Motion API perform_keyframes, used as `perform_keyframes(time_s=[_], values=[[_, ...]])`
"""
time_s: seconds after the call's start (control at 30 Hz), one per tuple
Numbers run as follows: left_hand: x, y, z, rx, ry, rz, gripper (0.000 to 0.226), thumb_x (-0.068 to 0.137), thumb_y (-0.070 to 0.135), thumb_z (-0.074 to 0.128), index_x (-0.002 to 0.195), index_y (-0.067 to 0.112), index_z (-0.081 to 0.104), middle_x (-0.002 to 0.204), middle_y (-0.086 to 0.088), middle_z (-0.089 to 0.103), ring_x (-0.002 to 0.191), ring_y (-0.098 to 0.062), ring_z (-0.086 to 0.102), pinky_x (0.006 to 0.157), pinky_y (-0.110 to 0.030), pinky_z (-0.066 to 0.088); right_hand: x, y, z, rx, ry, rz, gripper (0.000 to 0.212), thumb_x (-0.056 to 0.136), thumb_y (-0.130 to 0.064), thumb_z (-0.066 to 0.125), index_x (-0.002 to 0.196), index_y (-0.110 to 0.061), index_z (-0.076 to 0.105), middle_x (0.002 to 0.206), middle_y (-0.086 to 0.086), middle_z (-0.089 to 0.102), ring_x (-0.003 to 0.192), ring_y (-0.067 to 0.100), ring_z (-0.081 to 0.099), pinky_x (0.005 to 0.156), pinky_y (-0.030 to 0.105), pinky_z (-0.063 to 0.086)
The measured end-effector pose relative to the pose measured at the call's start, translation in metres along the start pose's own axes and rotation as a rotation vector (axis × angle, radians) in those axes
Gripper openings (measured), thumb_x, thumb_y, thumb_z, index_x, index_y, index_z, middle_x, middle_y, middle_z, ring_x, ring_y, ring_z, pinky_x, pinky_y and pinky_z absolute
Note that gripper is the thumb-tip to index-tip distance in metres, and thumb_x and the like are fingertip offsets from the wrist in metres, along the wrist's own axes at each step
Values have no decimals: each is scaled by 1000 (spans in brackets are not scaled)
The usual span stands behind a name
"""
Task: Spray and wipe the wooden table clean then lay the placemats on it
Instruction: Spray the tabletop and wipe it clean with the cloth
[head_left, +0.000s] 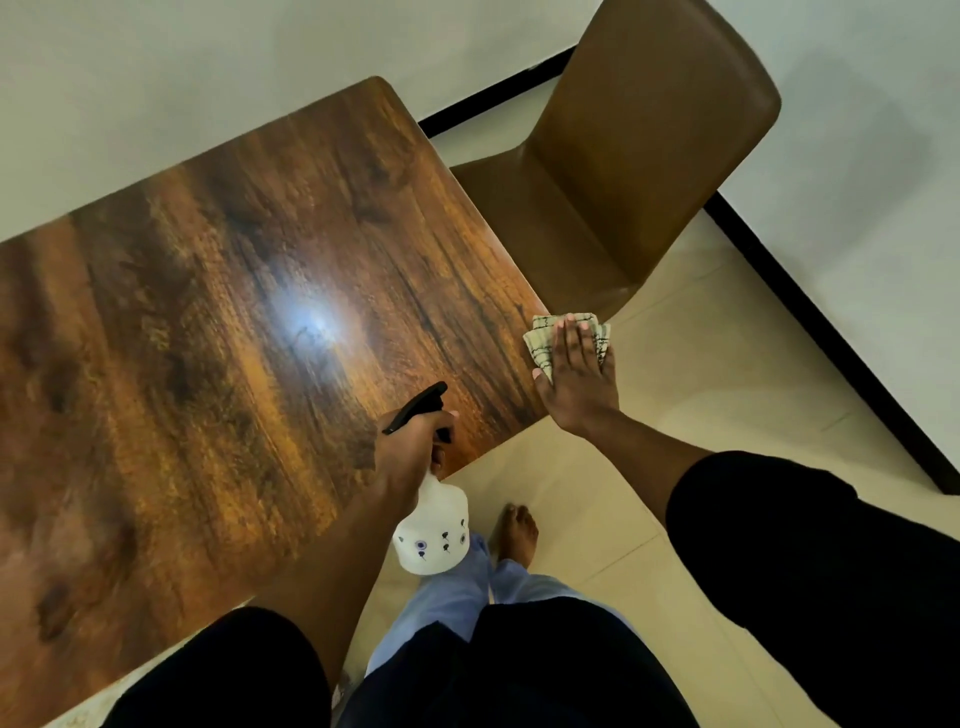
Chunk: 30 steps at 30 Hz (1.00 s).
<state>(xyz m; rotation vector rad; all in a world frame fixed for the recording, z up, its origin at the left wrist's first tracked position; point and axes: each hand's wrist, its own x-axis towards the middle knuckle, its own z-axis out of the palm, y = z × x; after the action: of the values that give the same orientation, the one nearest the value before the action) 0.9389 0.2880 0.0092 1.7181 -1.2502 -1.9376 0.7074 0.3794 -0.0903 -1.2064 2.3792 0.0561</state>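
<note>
The room I look down into is dim and warm. A pale blue-white glare spot sits on my glossy dark brown wooden desk (218, 322). Wood grain blurs softly, and straight lines bend toward the picture's edges.

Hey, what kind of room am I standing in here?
Probably a dining area in a home. A wooden table stands against a plain wall, with a brown padded chair at its end and pale floor tiles below.
</note>
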Motion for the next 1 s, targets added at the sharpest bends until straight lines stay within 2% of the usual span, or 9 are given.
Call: perform_keyframes(time_s=[0.03,0.1,0.2,0.33,0.53,0.67,0.77,0.87,1.0], values=[[4,1,-3,3,20,-16,27,89,6,73,87,32,82,66,-10,64,48,-17,47,45,-27,39,-2,-1,1,-4,8,3,77,106,-58,9,163,-16,-20,173,8,-19,159,28,-21,126,52,-8],[12,6,-9,17,24,-55,5,86,10,74,85,12,79,70,-13,66,53,-20,49,47,-27,40,-11,0,4,-18,22,-7,80,100,-61,-1,164,-16,-18,173,7,-19,159,27,-22,126,50,-9],[24,14,-12,51,-7,-72,5,82,12,74,83,16,74,74,-16,67,51,-19,48,47,-29,41,-34,3,11,-18,26,-57,80,97,-64,-5,163,-21,-17,174,5,-17,158,24,-23,127,48,-12],[37,31,-6,63,-81,-114,8,85,9,73,84,1,72,74,-15,67,49,-17,48,45,-30,42,-55,5,17,-61,19,-70,76,99,-63,-2,161,-22,-19,173,3,-15,158,24,-22,130,49,-6],[50,41,7,76,-147,-132,12,90,11,75,82,2,73,71,-11,66,49,-15,46,46,-29,40,-51,2,11,-63,21,-57,76,100,-62,0,161,-21,-21,172,1,-17,158,22,-23,129,48,-7],[60,43,13,114,-160,-110,14,92,12,73,80,4,73,70,-9,67,52,-14,48,48,-27,41,-33,4,8,-71,32,-84,78,102,-62,2,166,-19,-10,175,3,-8,160,24,-18,129,49,-6],[70,45,16,133,-157,-95,13,94,13,71,84,5,73,71,-5,67,53,-12,48,51,-26,41,-5,7,0,-82,5,-155,77,102,-64,-1,165,-22,-15,173,1,-15,159,23,-21,129,50,-8],[80,47,19,106,-127,-100,10,92,14,72,85,7,72,72,-4,68,57,-12,50,53,-27,42,30,4,-10,-88,1,-234,76,104,-64,2,165,-22,-17,173,2,-18,158,22,-24,129,53,-5],[90,62,23,22,-22,-112,6,92,13,71,90,9,73,69,-3,67,54,-10,50,54,-27,41,82,-14,-27,-74,-2,-291,77,106,-61,9,165,-20,-17,173,3,-21,158,22,-26,128,54,-8]])
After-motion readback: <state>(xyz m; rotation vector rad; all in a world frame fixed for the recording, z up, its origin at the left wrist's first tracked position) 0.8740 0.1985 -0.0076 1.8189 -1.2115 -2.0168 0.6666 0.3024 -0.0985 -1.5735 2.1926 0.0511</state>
